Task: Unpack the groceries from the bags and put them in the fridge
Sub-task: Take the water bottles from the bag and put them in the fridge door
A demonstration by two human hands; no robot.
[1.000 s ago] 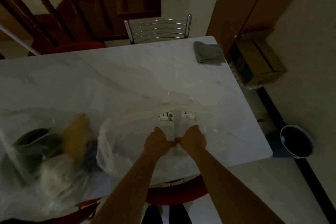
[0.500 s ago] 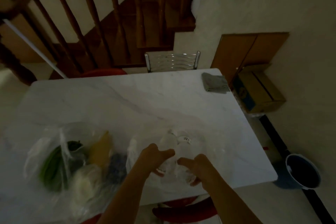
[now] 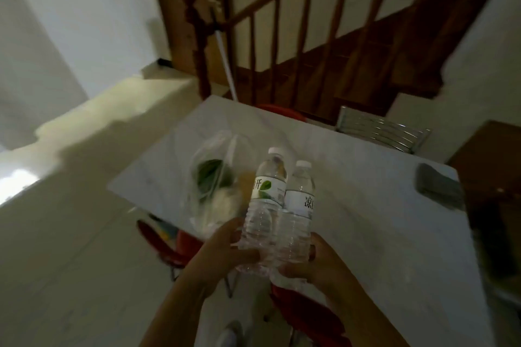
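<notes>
Two clear water bottles with white caps are held upright, side by side, above the near edge of the white marble table. My left hand grips the base of the left bottle, which has a green-leaf label. My right hand grips the base of the right bottle, whose label is white. Behind them on the table lies a clear plastic bag with green leaves and pale produce inside. No fridge is in view.
A grey cloth lies at the table's right end. A metal-backed chair stands at the far side, red chairs at the near side. A wooden staircase with railing rises behind. Pale floor spreads to the left.
Both hands have lifted the two bottles out of the plastic bag and up off the table. The view has swung to the left, so the table now sits to the right.
</notes>
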